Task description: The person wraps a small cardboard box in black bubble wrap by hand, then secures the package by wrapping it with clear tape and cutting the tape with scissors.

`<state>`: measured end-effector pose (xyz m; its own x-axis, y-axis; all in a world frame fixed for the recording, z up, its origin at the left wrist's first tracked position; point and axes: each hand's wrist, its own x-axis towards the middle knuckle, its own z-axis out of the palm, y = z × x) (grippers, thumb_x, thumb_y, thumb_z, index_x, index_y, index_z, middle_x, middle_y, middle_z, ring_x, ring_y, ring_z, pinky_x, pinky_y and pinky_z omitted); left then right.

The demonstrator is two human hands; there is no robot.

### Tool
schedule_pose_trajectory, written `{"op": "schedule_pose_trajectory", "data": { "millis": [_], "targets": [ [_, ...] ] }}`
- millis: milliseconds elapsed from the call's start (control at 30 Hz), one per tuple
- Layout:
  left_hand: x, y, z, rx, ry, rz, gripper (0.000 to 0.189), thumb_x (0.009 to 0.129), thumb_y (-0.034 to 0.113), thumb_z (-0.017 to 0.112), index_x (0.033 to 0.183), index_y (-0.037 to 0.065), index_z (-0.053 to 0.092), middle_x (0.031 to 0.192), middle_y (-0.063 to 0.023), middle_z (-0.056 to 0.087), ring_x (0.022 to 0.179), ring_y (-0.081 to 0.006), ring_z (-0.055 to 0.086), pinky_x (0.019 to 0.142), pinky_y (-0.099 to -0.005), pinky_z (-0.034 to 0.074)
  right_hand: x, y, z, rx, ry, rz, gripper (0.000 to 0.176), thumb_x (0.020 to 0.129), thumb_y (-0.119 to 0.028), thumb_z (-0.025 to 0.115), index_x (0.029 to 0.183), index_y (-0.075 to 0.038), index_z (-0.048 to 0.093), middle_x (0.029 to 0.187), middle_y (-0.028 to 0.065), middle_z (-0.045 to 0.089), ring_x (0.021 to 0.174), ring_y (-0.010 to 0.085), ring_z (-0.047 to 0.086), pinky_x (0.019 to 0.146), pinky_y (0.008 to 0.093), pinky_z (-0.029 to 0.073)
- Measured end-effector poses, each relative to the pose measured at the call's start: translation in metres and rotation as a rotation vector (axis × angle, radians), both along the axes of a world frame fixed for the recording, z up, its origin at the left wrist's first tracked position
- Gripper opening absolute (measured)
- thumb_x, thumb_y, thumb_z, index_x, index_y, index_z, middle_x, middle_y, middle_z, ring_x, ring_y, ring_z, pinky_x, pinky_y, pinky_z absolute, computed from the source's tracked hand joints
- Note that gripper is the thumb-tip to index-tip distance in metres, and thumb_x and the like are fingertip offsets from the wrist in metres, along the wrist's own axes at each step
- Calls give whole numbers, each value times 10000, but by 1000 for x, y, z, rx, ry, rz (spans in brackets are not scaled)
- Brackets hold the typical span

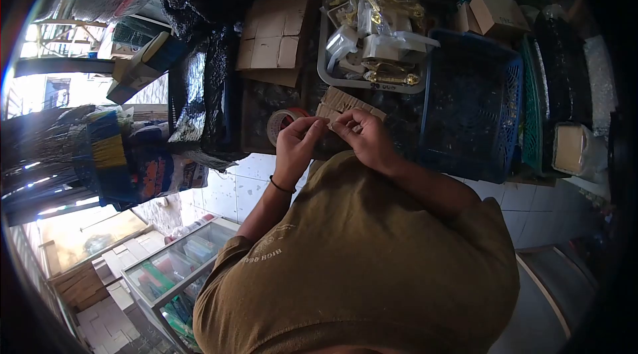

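Observation:
My left hand (pixel 300 142) and my right hand (pixel 365 138) meet fingertip to fingertip at the near edge of the dark table. Both are closed in a pinch, thumb against forefinger; what they pinch is too small to make out. Just beyond the fingers is a small piece of corrugated cardboard (pixel 352 102), which overlaps the fingertips in this view. Beside my left hand a roll of tape (pixel 274 129) stands partly hidden, with a red part behind it.
Ahead stands a pale tray (pixel 323 65) of gold-coloured metal fittings in clear plastic bags. A closed cardboard box (pixel 271 45) is left of it, a blue plastic basket (pixel 472 98) right. Small boxes (pixel 498 13) sit farther back. Behind on the left is a glass display case (pixel 176 267).

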<state>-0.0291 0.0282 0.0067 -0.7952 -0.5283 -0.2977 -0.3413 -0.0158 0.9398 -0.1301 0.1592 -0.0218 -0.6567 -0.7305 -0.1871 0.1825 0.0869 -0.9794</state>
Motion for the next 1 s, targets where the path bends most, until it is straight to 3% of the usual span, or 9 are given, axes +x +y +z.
{"op": "schedule_pose_trajectory", "data": {
  "millis": [133,200,267,333,367,567,767,833,1000],
  "targets": [
    [-7,0,-16,-323,58,-8,234,884,137,605,1070,-3,627,959,-46,646,774,-95,591,674,-234,475,-3,10,1,-8,114,-69,147,860,-171,649,882,-26,634,837,39,631,734,123,565,673,272,462],
    [-14,-5,-19,-518,115,92,299,795,85,662,1089,44,623,956,-78,622,805,-155,607,704,-262,485,-6,16,1,-35,165,-113,141,868,-169,641,889,-31,628,826,25,619,730,115,557,673,266,459],
    [-19,-13,-24,-667,70,-2,288,815,128,663,1086,37,630,1052,-87,583,806,-141,611,704,-285,506,-7,23,-2,-122,-76,-266,131,885,-169,623,917,-42,616,809,4,589,728,93,537,686,249,449],
    [-24,-15,-28,-830,40,-167,276,795,129,671,1064,73,650,1053,-105,587,799,-194,620,724,-300,507,-14,30,-5,-92,-77,-303,150,899,-182,608,955,-44,593,790,-9,561,727,73,515,683,236,435],
    [-25,-17,-39,-832,7,-192,254,783,145,682,1029,86,664,1072,-109,588,847,-248,622,746,-330,510,-16,32,-7,-104,-115,-374,161,902,-189,603,964,-42,585,784,-11,554,723,71,510,673,234,428],
    [-25,-15,-48,-813,8,-290,235,781,182,682,997,91,655,1073,-108,577,978,-303,582,795,-379,499,-19,39,-24,-10,-246,-533,165,887,-202,591,981,-70,559,873,-1,561,772,91,544,625,234,423],
    [-30,-22,-44,-867,-4,-371,262,760,173,690,1000,80,642,1076,-128,568,1003,-321,564,831,-388,481,-19,39,-29,36,-396,-575,160,861,-210,621,946,-95,549,835,-16,551,740,79,533,608,251,441],
    [-31,-21,-42,-859,6,-387,264,751,172,697,990,76,641,1084,-135,561,1025,-327,550,856,-394,469,-20,40,-29,63,-396,-555,173,866,-219,603,981,-99,553,921,2,557,791,107,555,647,276,439],
    [-28,-14,-34,-1039,182,-425,241,730,196,730,925,83,645,1135,-120,529,1064,-320,511,925,-446,405,-19,42,-30,-2,-410,-602,165,861,-198,608,968,-92,541,881,-4,550,770,98,549,626,262,449]
  ]
}}
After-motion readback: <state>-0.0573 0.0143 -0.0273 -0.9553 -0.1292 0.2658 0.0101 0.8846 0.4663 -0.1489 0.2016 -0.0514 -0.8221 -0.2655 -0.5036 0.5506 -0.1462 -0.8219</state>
